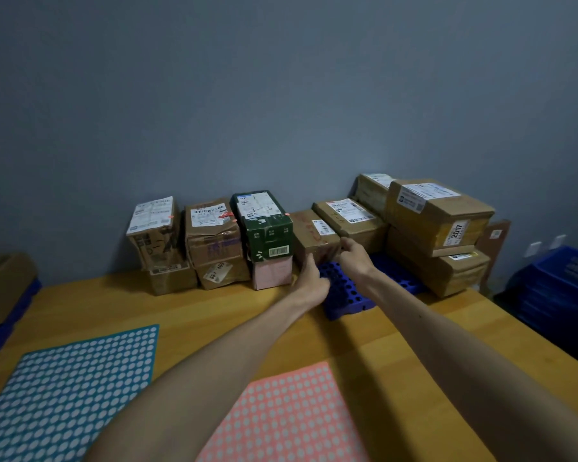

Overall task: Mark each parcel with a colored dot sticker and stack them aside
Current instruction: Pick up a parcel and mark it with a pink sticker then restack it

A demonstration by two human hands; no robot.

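We had both arms stretched across the wooden table [214, 315] toward the parcels ranged along the wall. Left of our grip stood the stacks that already carried small red dots, the green box [264, 225] nearest. To the right rose the taller pile of brown cartons [437, 228]. Under our grip lay the blue perforated tray [344, 291]. The brown parcel [314, 238] sat right at our fingertips, its long axis running away from us toward the wall. Our left hand [311, 278] pressed its near left corner; our right hand [352, 255] curled closed over its near right edge. Both hands were equally near. The pink sticker sheet [287, 415] lay well behind our grip, the teal sheet [70, 385] further left.
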